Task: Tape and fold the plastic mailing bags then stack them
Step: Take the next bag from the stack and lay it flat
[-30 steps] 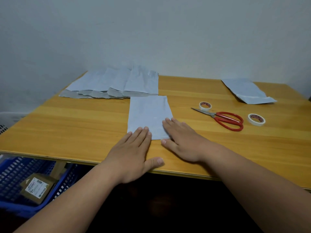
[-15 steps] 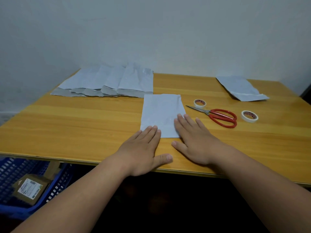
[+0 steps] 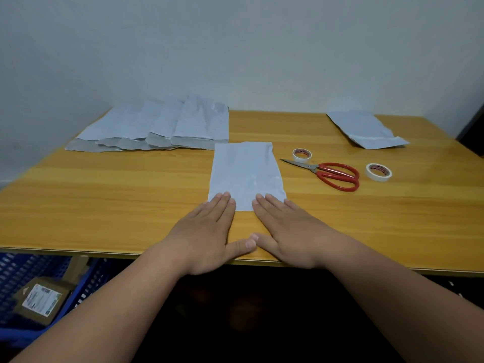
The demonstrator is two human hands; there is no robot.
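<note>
Left hand [image 3: 207,231] and right hand [image 3: 290,231] flat on mailing bag [image 3: 246,174] — thumbs touching — scissors [image 3: 332,174] just beside.

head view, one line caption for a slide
Both flat hands, left hand and right hand, press pale plastic mailing bag on wooden table.

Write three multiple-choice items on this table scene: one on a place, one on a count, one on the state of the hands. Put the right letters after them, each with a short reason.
1. Where do the red scissors lie?
A. between the two tape rolls
B. on the bag pile
C. in the blue crate

2. How many tape rolls are on the table?
A. one
B. two
C. four

3. How do the hands meet the middle bag?
A. both pinch a corner
B. flat, fingertips on its near edge
C. neither touches it

Key: 1 A, one tape roll sits by the blades and another tape roll past the handles. 2 B, only those two show. 3 B, left hand and right hand lie flat with straight fingers.
</note>
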